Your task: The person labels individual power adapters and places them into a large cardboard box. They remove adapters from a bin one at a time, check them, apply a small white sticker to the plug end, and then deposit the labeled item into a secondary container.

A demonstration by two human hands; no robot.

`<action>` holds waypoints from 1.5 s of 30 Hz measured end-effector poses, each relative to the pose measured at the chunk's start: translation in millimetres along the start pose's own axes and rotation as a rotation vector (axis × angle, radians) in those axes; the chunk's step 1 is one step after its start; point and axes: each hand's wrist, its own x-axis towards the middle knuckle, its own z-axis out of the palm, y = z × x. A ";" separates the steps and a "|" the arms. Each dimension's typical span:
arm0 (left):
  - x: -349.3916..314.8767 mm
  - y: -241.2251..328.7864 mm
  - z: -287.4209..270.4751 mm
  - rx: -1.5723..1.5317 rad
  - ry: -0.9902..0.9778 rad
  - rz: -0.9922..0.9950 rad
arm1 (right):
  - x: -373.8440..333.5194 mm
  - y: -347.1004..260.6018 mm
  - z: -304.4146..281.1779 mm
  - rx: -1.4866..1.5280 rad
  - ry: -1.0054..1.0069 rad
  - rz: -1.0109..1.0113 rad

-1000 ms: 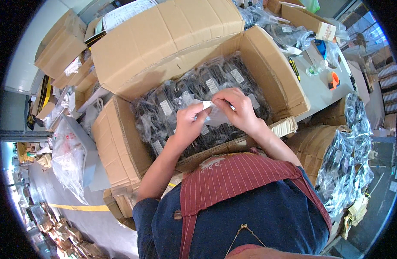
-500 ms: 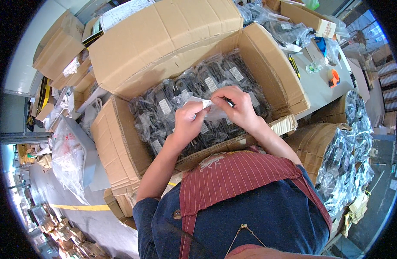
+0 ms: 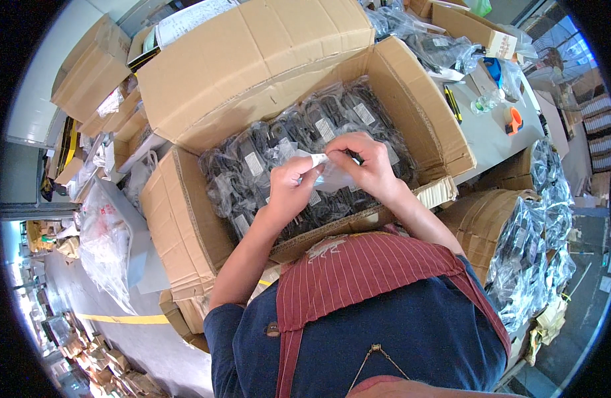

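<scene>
My left hand [image 3: 291, 186] and my right hand [image 3: 366, 164] meet over an open cardboard box [image 3: 174, 229]. Pinched between the fingertips of both is a whitish, partly see-through sheet [image 3: 333, 178], its white edge poking up between the hands. Whether it is a thin bag or a label backing I cannot make out. Below lie several black items in clear plastic bags [image 3: 255, 154], packed in rows, with white labels on them. My hands and the sheet hide the middle of these rows.
The box's far flap [image 3: 252, 60] is folded up and back. To the right, a grey table [image 3: 478, 142] carries an orange tape roll [image 3: 513, 121] and black-yellow pens [image 3: 453, 104]. Another box of bagged goods [image 3: 478, 219] stands at lower right. A grey bin with clear plastic [image 3: 109, 229] sits left.
Hardly anything differs. My fingers keep their pinch on the sheet, which has shifted slightly and catches more light below the right hand.
</scene>
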 end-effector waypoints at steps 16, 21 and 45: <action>4.5 13.0 -2.4 -0.289 -0.018 -0.245 | -1.8 7.3 3.4 0.398 0.030 0.428; 6.9 8.3 -6.0 -0.403 -0.242 -0.352 | -1.4 8.5 -1.6 0.079 0.124 0.343; 38.8 -138.7 -79.9 0.875 -0.110 -0.678 | -0.7 12.1 -22.3 0.189 0.325 0.278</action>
